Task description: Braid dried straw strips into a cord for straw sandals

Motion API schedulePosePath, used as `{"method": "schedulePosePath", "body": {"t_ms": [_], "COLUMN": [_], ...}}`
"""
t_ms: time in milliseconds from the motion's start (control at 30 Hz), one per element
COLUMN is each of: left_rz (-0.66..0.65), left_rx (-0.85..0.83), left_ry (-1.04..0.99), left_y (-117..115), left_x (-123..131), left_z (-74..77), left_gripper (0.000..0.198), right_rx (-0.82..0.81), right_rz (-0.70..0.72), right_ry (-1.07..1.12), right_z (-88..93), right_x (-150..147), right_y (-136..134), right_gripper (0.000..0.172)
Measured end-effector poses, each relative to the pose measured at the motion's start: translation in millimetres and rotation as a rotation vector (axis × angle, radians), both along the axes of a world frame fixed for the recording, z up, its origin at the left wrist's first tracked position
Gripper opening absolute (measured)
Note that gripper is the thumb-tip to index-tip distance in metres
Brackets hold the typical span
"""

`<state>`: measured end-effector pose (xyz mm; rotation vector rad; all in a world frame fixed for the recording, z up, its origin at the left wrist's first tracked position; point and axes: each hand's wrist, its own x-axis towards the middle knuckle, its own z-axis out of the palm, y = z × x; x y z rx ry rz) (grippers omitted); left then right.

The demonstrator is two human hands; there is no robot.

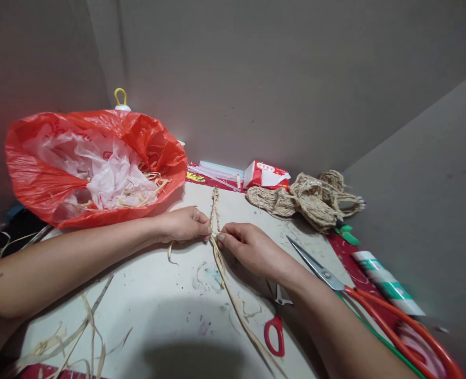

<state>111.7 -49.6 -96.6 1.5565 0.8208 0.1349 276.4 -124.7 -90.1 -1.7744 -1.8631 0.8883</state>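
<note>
A thin braided straw cord [215, 202] lies on the white board, with long loose straw strands [236, 301] trailing from it toward me. My left hand [186, 224] pinches the cord from the left where braid and loose strands meet. From the right, my right hand [248, 243] pinches the same spot between thumb and forefinger, close to the left fingertips. A short strand end curls out below my left hand. The exact crossing of strands is partly hidden by the fingers.
A red plastic bag [51, 197] with straw stands at the left. Hanks of twine [314, 202] and a tissue pack [252, 175] lie at the back. Large scissors [331, 279] and small red-handled scissors [275, 334] flank my right forearm. Loose straw [75, 337] is scattered at the near left.
</note>
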Motion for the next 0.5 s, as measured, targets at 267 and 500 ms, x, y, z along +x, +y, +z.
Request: {"method": "schedulePosePath", "body": {"t_ms": [267,500], "left_rz": [0.068,0.131], "left_rx": [-0.143,-0.378], "left_ry": [-0.107,-0.247], "left_y": [-4,-8], "left_x": [1,3], "left_z": [-3.1,-2.2], "left_gripper": [0.020,0.033], "right_rx": [-0.057,0.122], "right_rz": [-0.069,-0.043], "right_ry": [0.225,-0.292], "right_z": [-10.2,-8.5], "right_x": [-22,-35], "right_y": [-10,-17], "right_gripper": [0.028,0.027]}}
